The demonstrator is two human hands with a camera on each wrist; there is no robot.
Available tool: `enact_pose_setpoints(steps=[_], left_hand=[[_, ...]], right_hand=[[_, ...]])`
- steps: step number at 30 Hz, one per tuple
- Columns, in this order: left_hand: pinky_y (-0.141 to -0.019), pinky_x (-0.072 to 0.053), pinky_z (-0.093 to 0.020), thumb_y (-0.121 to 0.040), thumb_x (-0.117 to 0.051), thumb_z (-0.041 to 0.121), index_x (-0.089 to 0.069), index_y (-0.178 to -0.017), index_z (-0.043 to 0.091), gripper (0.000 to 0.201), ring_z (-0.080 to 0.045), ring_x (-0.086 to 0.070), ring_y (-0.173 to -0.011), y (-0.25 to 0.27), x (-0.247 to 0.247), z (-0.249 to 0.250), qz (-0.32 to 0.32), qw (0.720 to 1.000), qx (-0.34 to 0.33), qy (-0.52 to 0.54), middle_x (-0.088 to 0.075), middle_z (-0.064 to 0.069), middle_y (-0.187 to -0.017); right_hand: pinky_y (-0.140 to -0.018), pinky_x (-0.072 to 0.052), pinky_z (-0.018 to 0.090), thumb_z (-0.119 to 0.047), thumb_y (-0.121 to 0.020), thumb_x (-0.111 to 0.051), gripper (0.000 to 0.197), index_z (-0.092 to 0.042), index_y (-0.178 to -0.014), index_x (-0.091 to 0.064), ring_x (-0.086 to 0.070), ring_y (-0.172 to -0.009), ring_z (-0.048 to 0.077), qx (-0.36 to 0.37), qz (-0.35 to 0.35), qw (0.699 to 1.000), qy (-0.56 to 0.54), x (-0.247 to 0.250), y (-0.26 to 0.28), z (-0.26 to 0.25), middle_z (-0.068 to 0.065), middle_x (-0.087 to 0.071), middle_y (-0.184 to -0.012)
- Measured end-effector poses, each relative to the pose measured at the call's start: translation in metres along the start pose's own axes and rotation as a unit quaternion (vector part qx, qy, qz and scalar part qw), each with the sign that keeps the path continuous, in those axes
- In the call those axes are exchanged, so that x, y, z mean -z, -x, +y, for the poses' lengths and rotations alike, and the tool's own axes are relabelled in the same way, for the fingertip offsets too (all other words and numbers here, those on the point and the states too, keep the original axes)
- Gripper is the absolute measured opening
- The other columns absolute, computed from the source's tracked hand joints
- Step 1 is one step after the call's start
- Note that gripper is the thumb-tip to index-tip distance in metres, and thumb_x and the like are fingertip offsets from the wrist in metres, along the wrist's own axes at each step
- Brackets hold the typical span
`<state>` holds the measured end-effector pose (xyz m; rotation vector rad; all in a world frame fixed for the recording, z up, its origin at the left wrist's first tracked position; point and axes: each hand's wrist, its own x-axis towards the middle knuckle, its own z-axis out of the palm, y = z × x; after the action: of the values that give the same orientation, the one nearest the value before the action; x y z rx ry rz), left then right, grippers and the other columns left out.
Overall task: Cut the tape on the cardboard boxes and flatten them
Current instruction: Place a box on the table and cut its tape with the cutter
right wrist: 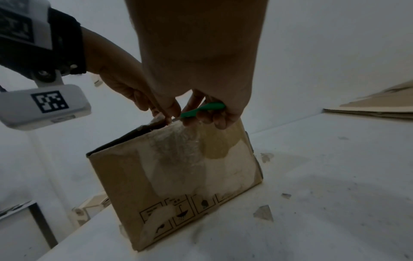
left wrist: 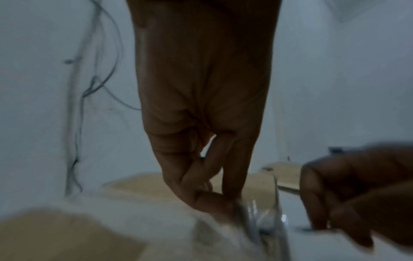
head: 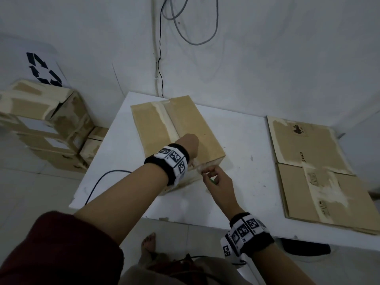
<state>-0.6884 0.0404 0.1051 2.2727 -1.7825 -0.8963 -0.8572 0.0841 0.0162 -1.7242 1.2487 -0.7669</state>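
A closed cardboard box [head: 185,128] lies on the white table [head: 246,192], with a pale tape strip [head: 167,120] along its top seam. My left hand [head: 190,145] reaches over the box's near top edge; in the left wrist view its thumb and finger [left wrist: 214,199] pinch crinkled clear tape [left wrist: 257,217] there. My right hand [head: 216,177] sits just right of it, gripping a green cutter [right wrist: 202,108] whose tip points at the near top edge of the box [right wrist: 178,176]. The near top flap gapes slightly at that edge.
Flattened cardboard boxes [head: 312,171] lie on the table's right side. A stack of taped boxes [head: 45,124] stands on the floor at the left, below a recycling sign [head: 43,68]. A black cable [head: 98,182] hangs over the table's left edge. My bare foot [head: 149,241] is below the table's front edge.
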Motion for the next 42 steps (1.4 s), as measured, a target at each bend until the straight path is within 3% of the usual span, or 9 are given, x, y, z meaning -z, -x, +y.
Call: enact_pose_setpoints(steps=[2, 4, 10, 12, 17, 21, 27, 33, 42], left_hand=[[-0.095, -0.04, -0.03, -0.1, -0.037, 0.0, -0.046, -0.127, -0.004, 0.029, -0.03, -0.049, -0.122, 0.0, -0.01, 0.005, 0.011, 0.998, -0.02, -0.066, -0.046, -0.019, -0.136], [-0.098, -0.039, -0.03, -0.1, -0.034, 0.0, -0.038, -0.132, -0.006, 0.032, -0.03, -0.048, -0.124, 0.0, -0.024, 0.006, 0.037, 0.995, -0.015, -0.096, -0.043, -0.018, -0.137], [-0.062, -0.043, -0.027, -0.094, -0.035, -0.007, -0.017, -0.144, -0.006, 0.053, -0.03, -0.059, -0.088, 0.01, -0.041, -0.015, 0.111, 0.988, 0.004, 0.107, -0.059, -0.022, -0.108], [-0.049, -0.039, -0.023, -0.094, -0.038, -0.005, -0.027, -0.139, -0.001, 0.046, -0.019, -0.053, -0.065, 0.013, -0.045, -0.031, 0.117, 0.977, -0.017, 0.176, -0.057, -0.015, -0.09], [-0.044, -0.048, -0.023, -0.095, -0.05, 0.002, -0.044, -0.115, 0.009, 0.022, -0.013, -0.057, -0.046, 0.022, -0.045, -0.055, 0.119, 0.905, -0.023, 0.407, -0.063, -0.019, -0.079], [-0.046, -0.048, -0.022, -0.089, -0.064, 0.002, -0.047, -0.104, 0.005, 0.023, -0.011, -0.059, -0.047, 0.021, -0.057, -0.062, 0.151, 0.841, 0.014, 0.52, -0.064, -0.013, -0.077], [-0.041, -0.044, -0.02, -0.083, -0.067, -0.008, -0.042, -0.091, 0.008, 0.03, -0.008, -0.054, -0.041, 0.015, -0.057, -0.065, 0.117, 0.768, 0.05, 0.628, -0.062, -0.015, -0.076], [-0.044, -0.046, -0.019, -0.083, -0.065, -0.011, -0.042, -0.084, 0.01, 0.031, -0.011, -0.057, -0.046, 0.011, -0.057, -0.076, 0.081, 0.765, 0.022, 0.638, -0.063, -0.021, -0.081], [-0.045, -0.045, -0.015, -0.083, -0.064, -0.012, -0.04, -0.079, 0.012, 0.035, -0.007, -0.055, -0.043, 0.011, -0.055, -0.081, 0.07, 0.762, 0.008, 0.644, -0.07, -0.003, -0.062]], right_hand=[[-0.056, -0.039, 0.015, -0.016, -0.093, -0.063, 0.003, -0.017, -0.096, -0.065, -0.05, -0.059, -0.003, 0.001, 0.001, 1.0, 0.006, 0.001, 0.001, 0.001, -0.011, -0.064, -0.086], [-0.055, -0.039, 0.012, -0.016, -0.094, -0.062, 0.004, -0.017, -0.097, -0.065, -0.051, -0.058, -0.004, 0.003, 0.002, 1.0, 0.012, 0.003, 0.001, 0.002, -0.01, -0.064, -0.087], [-0.052, -0.038, 0.014, -0.021, -0.093, -0.064, 0.002, -0.022, -0.094, -0.065, -0.039, -0.05, 0.005, -0.016, 0.011, 1.0, 0.0, 0.011, 0.003, 0.008, -0.005, -0.065, -0.087], [-0.053, -0.038, 0.019, -0.023, -0.093, -0.064, 0.002, -0.025, -0.093, -0.064, -0.038, -0.05, 0.005, -0.011, 0.016, 1.0, -0.007, 0.012, 0.005, 0.009, -0.006, -0.065, -0.086], [-0.059, -0.038, 0.014, -0.027, -0.091, -0.065, 0.006, -0.03, -0.095, -0.061, -0.051, -0.064, 0.002, 0.023, -0.002, 0.999, 0.032, 0.003, 0.005, 0.01, -0.012, -0.062, -0.087], [-0.066, -0.042, 0.013, -0.025, -0.09, -0.064, 0.011, -0.029, -0.099, -0.061, -0.059, -0.086, 0.007, 0.052, -0.033, 0.997, 0.051, -0.008, 0.003, 0.003, -0.01, -0.063, -0.092], [-0.068, -0.04, 0.011, -0.017, -0.091, -0.063, 0.004, -0.02, -0.093, -0.061, -0.056, -0.083, 0.008, 0.081, -0.032, 0.995, 0.048, -0.014, 0.004, -0.001, -0.009, -0.061, -0.087], [-0.069, -0.041, 0.016, -0.018, -0.096, -0.059, 0.004, -0.017, -0.091, -0.059, -0.054, -0.084, 0.011, 0.097, -0.042, 0.992, 0.066, -0.02, 0.003, -0.002, -0.001, -0.059, -0.091], [-0.071, -0.043, 0.021, -0.014, -0.1, -0.053, 0.007, -0.015, -0.094, -0.056, -0.052, -0.083, 0.012, 0.101, -0.012, 0.99, 0.099, -0.033, 0.007, -0.007, -0.002, -0.049, -0.096]])
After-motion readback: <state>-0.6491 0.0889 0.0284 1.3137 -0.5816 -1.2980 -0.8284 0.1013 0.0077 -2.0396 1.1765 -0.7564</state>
